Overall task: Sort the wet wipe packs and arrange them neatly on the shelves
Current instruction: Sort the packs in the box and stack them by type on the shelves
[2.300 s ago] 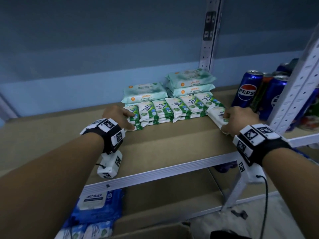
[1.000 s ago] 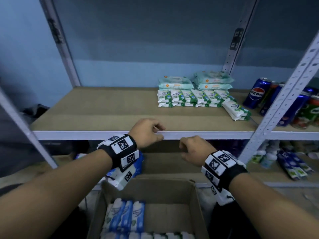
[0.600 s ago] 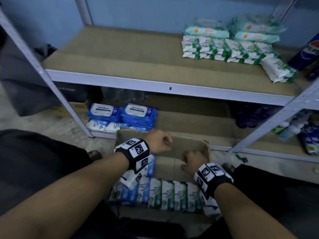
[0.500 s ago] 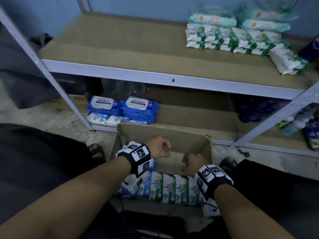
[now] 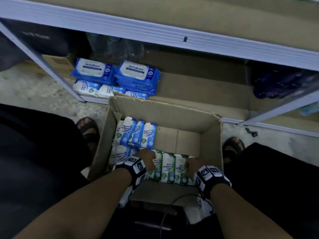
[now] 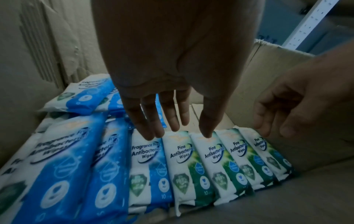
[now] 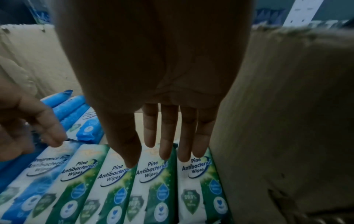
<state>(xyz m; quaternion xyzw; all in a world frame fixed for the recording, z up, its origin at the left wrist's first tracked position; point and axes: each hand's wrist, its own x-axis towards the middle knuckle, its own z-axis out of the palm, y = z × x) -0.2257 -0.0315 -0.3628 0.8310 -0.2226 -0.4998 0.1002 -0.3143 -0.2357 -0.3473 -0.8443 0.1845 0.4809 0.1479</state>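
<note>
Both forearms are bare, and each wrist wears a black band [image 5: 136,168] set with white square tiles printed with black-and-white coded markers. A white camera block [image 5: 201,207] hangs under the right wristband [image 5: 209,176], with a thin black cable [image 5: 170,206] looping off it. Dark trousers [image 5: 31,152] cover the legs, and black open-toed sandals [image 5: 89,130] are on both feet.

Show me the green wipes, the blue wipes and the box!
green wipes [image 7: 151,174], right wrist view, on one pack's label.
blue wipes [image 6: 63,163], left wrist view, on a pack's front.
box [image 5: 165,112], head view, on its far wall.
</note>
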